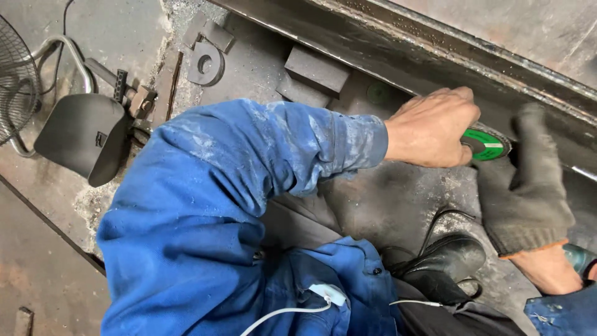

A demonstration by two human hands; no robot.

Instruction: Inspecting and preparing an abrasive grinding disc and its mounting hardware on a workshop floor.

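Observation:
My bare left hand (432, 127) reaches across from a dusty blue sleeve, its fingers closed on a green grinding disc (486, 144). My right hand (525, 186) wears a grey knit glove and lies wrapped over the head of an angle grinder, whose green body (581, 258) shows by the wrist. The disc sits between the two hands, close under a rusty steel beam (435, 46). Most of the grinder is hidden by the glove.
A dark hand-held welding shield (84, 137) lies on the floor at left, beside a wire fan guard (15, 81). Metal blocks (314, 68) and a ring-shaped piece (205, 62) sit near the beam. My black boot (444, 258) and a black cable lie below the hands.

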